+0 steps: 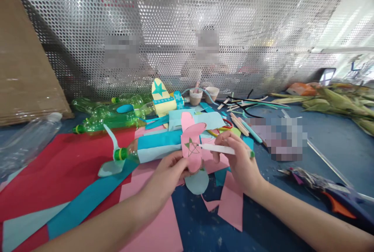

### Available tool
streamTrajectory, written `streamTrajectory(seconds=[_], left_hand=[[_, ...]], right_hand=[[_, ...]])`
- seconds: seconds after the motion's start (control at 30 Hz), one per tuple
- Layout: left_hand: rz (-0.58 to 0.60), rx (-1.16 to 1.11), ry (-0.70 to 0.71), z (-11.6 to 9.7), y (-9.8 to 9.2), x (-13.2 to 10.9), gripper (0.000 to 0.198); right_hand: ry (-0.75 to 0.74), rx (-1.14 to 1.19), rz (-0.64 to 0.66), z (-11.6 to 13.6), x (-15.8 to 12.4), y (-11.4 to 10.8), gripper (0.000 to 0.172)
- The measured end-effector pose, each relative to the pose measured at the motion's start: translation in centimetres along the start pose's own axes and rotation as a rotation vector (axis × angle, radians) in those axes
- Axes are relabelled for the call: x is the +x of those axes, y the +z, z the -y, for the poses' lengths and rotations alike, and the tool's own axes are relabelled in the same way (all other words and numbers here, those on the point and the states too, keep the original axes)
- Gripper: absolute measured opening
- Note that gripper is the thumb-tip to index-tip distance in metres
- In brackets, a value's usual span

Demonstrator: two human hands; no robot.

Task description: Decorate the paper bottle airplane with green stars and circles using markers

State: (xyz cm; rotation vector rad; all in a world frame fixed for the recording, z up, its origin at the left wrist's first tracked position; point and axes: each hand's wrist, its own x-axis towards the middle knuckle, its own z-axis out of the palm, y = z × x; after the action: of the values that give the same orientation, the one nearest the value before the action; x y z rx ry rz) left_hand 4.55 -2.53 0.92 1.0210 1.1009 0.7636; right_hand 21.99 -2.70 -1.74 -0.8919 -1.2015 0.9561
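Note:
My left hand (167,175) pinches the lower edge of a pink paper wing (191,147) that bears a green star outline. My right hand (238,158) grips a white marker pen (217,148), its tip on the star. The wing sits on a bottle plane (152,147) wrapped in blue paper, with a green cap and a pale blue propeller (109,160) at its left end. Pink paper scraps (230,201) lie just below my hands.
Red, pink and blue paper sheets (58,182) cover the near left. Green bottles (111,117), a second plane with a yellow wing (162,98), two small cups (195,96) and wooden sticks (239,124) lie behind. Cardboard (23,57) leans at the left; a perforated metal screen (187,22) backs the table.

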Motion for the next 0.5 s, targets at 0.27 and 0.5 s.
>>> streamTrajectory(seconds=[0.27,0.5], left_hand=[[-0.005,0.027,-0.017,0.35,-0.25,0.48,0.015],[-0.008,0.024,-0.005,0.59,-0.25,0.40,0.014]], right_hand=[[-0.131,-0.224,0.033,-0.11,-0.76,0.06,0.016],[-0.188,-0.386,-0.050,-0.34,-0.63,0.22,0.021]])
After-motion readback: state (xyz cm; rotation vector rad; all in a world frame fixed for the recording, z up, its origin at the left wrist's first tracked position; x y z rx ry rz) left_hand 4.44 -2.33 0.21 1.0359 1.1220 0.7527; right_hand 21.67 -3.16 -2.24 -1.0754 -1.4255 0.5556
